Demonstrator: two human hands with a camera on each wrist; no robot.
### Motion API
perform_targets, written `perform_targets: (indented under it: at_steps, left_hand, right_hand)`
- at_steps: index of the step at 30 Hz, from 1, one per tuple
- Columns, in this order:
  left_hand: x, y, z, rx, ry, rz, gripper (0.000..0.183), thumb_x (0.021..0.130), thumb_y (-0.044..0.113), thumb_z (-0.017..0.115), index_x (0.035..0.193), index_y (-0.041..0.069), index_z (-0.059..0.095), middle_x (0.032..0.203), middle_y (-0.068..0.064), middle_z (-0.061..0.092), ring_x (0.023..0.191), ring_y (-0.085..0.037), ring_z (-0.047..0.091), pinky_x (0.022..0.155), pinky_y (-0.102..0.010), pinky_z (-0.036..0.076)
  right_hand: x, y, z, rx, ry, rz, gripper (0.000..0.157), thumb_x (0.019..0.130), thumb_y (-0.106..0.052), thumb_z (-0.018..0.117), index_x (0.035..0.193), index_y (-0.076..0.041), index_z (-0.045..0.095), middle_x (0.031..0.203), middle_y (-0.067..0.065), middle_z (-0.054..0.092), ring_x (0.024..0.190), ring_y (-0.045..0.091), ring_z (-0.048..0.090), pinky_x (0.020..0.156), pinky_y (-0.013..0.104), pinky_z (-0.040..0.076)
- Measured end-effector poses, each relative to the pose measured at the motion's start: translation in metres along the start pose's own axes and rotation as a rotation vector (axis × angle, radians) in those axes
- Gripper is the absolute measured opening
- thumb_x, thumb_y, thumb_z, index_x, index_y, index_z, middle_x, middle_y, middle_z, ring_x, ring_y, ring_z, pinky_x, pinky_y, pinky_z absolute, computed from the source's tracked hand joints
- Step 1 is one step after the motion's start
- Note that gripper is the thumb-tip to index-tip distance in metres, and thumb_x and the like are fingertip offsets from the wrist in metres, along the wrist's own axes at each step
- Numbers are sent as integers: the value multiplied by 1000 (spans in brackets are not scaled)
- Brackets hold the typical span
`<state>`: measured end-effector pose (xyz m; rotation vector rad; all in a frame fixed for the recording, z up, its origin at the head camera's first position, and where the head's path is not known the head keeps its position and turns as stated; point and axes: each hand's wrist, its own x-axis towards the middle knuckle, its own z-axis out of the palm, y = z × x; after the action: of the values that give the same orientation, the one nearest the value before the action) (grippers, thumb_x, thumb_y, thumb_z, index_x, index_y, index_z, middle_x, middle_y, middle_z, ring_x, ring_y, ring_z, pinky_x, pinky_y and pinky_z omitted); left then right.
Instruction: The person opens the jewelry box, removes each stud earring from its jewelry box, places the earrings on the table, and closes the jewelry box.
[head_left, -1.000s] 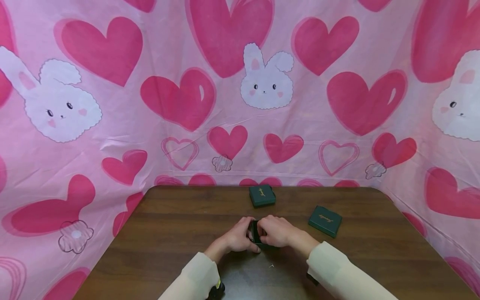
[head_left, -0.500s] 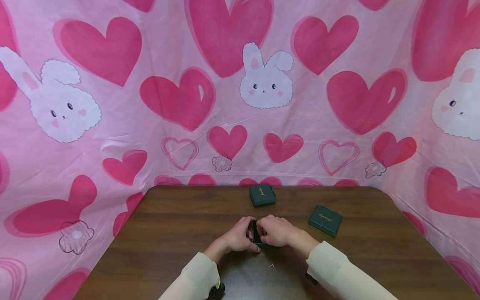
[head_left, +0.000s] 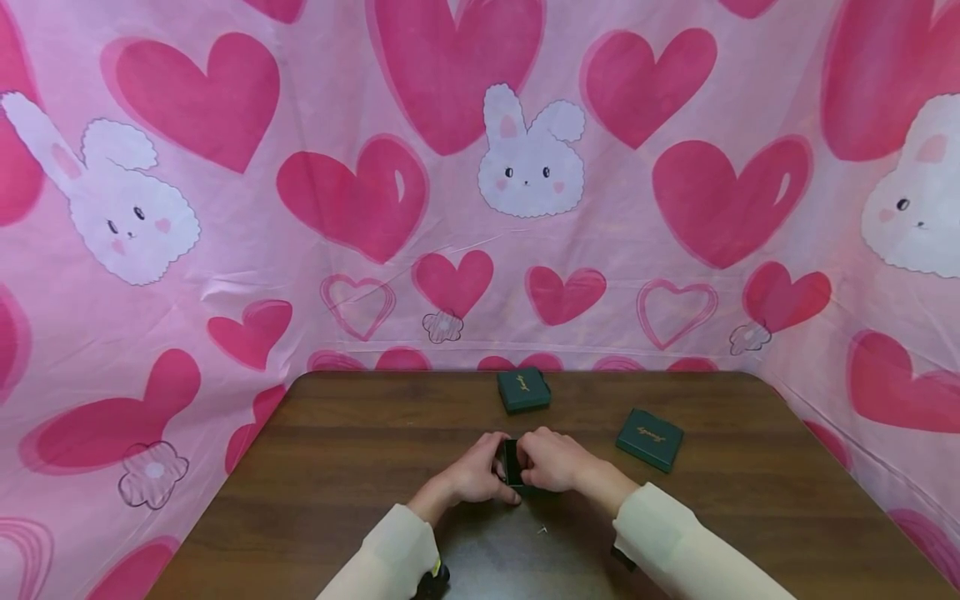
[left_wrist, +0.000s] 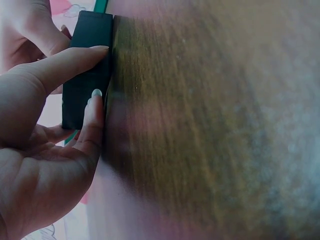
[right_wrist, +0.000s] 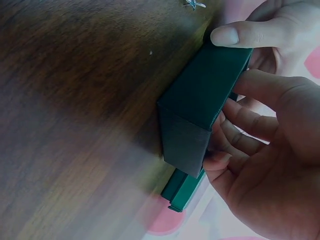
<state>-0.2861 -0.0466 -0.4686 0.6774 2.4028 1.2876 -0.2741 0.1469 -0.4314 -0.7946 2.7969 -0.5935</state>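
A dark green jewelry box [head_left: 513, 463] is between both hands near the middle of the table, its black interior facing up in the head view. My left hand [head_left: 477, 475] grips it from the left, the thumb along the near side and the fingers around the end. Over the box's right part is my right hand [head_left: 555, 460], its fingers curled down at the opening. In the right wrist view those fingers touch the upper edge of the box [right_wrist: 200, 85]; some fingertips are hidden behind it. A tiny silver star-shaped piece [right_wrist: 194, 4] lies on the tabletop nearby.
Two green boxes with gold lettering lie beyond the hands: one at the back edge [head_left: 524, 390], another to the right [head_left: 650, 440]. The brown wooden table [head_left: 337, 500] meets a pink cloth [head_left: 360, 208] with hearts and rabbits at the back and sides.
Both hands keep nearly the same place on the box. Only a slight shift of the head view shows; nothing is taken up or let go.
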Motion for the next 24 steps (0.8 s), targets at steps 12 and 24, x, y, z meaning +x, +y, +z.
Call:
perform_targets:
  at_steps: [12, 24]
  left_hand:
    - [-1, 1, 1, -13, 4, 6, 81, 71, 3, 92, 138, 2, 46, 116, -10, 46, 88, -20, 53, 72, -28, 48]
    - [-1, 1, 1, -12, 2, -4, 82, 72, 2, 91, 139, 1, 44, 117, -9, 46, 84, -17, 55, 69, -28, 47]
  right_hand:
    - [-2, 1, 0, -2, 12, -25, 13, 89, -11, 76, 81, -14, 66, 72, -6, 57, 64, 11, 54, 63, 31, 50]
    - [-2, 2, -1, 32, 30, -34, 13, 86, -11, 79, 80, -14, 68, 72, -6, 59, 63, 11, 55, 62, 30, 51]
